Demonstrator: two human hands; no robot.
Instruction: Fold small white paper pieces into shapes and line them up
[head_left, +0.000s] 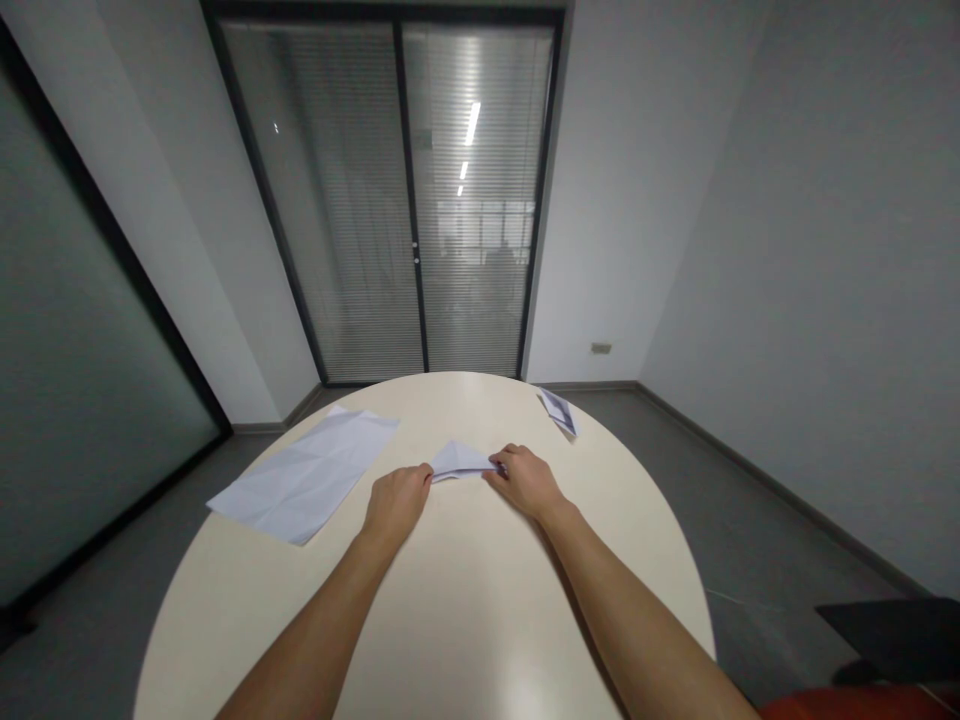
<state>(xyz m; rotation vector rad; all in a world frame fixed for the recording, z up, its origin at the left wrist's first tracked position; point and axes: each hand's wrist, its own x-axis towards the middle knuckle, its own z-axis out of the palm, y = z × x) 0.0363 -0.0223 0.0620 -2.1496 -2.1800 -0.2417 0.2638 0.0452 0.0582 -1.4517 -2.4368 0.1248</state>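
Note:
A small folded sheet of white paper (457,460) lies near the middle of the round table, its top shaped like a low triangle above a flat strip along the near edge. My left hand (401,500) pinches the strip's left end, thumb and fingers closed on it. At the opposite end my right hand (525,480) grips the paper between thumb and fingers. Both hands are low, at about the tabletop. The paper's two tips are hidden by my fingers.
A large creased white sheet (307,475) lies on the left of the cream round table (442,620). Near the far right edge sits another folded paper (559,412). Glass doors with blinds (472,300) stand beyond. A black and red object (892,640) is at lower right.

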